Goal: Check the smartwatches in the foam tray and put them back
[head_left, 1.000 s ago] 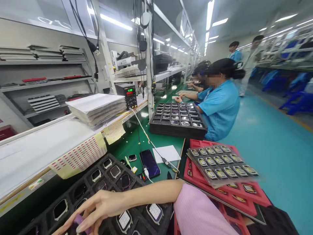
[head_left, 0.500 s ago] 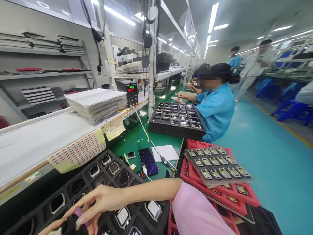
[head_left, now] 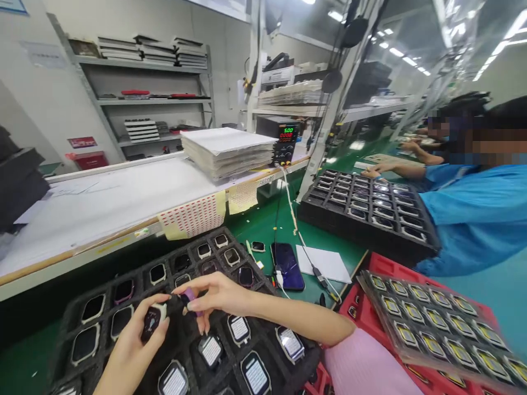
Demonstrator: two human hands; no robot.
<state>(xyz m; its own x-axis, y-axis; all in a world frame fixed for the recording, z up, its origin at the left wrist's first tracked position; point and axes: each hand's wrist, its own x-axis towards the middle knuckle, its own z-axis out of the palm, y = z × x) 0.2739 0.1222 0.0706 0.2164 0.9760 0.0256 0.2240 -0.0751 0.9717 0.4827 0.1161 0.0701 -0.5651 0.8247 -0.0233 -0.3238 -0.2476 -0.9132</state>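
My left hand is closed around a pale-framed smartwatch without a strap, its dark screen partly showing. My right hand pinches a small purple piece with a dark part beside it; its exact kind is unclear. The two hands nearly meet, the dark part close to the watch's edge. Both hang over a black foam tray of compartments. Several watch cases lie in it, dark-faced ones such as a smartwatch at the left and back, white-labelled ones such as a watch case at the front.
A phone with a plugged cable and a white card lie behind the tray. Red trays with a clear blister tray stand right. A co-worker in blue sits beyond another black tray. A power supply shows 5.00.
My view has turned left, so things appear farther right. My left hand, barely visible before, now shows with the smartwatch. My right hand still pinches the purple piece.
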